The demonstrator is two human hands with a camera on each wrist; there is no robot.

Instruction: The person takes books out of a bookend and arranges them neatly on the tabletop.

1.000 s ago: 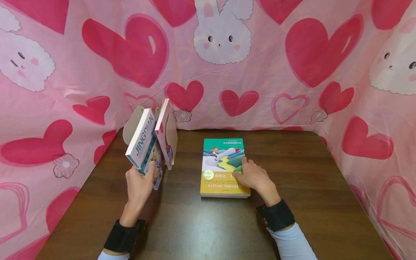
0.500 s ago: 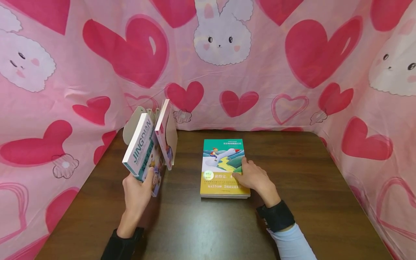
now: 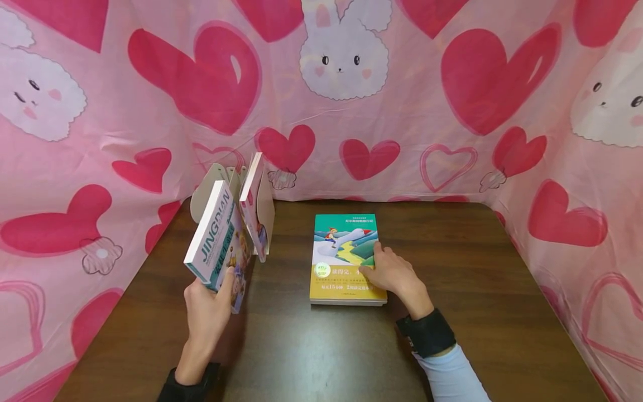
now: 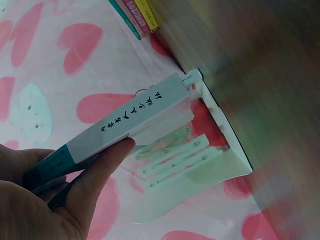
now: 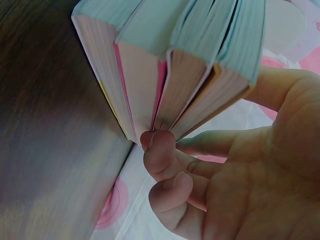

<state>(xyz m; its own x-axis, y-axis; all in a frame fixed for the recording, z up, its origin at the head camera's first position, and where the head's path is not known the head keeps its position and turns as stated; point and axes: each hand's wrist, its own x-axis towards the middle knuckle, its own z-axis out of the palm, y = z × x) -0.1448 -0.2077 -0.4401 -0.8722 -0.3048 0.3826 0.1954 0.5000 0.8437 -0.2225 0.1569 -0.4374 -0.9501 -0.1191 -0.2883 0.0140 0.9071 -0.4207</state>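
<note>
My left hand [image 3: 207,312] grips a thick white-and-teal book [image 3: 213,237] marked JINGDIAN, tilted, its thumb on the illustrated cover. In the left wrist view the book's white spine [image 4: 125,115] carries black characters, and a white book rack [image 4: 185,185] with several upright dividers stands beyond it. A pink book [image 3: 253,201] stands in the right part of that rack. My right hand [image 3: 398,272] rests on the right edge of a stack of books lying flat, its thumb over the top green-and-yellow book [image 3: 344,245]. In the right wrist view its fingertips [image 5: 160,152] touch the stacked books [image 5: 167,55].
The dark wooden table [image 3: 452,240] runs back to a pink curtain [image 3: 422,111] printed with hearts and rabbits, which also closes in both sides. The rack's left panel [image 3: 203,192] stands near the table's back left corner.
My left hand has drawn the JINGDIAN book toward me and slightly left, away from the pink book in the rack. My right hand and the stack have stayed in place.
</note>
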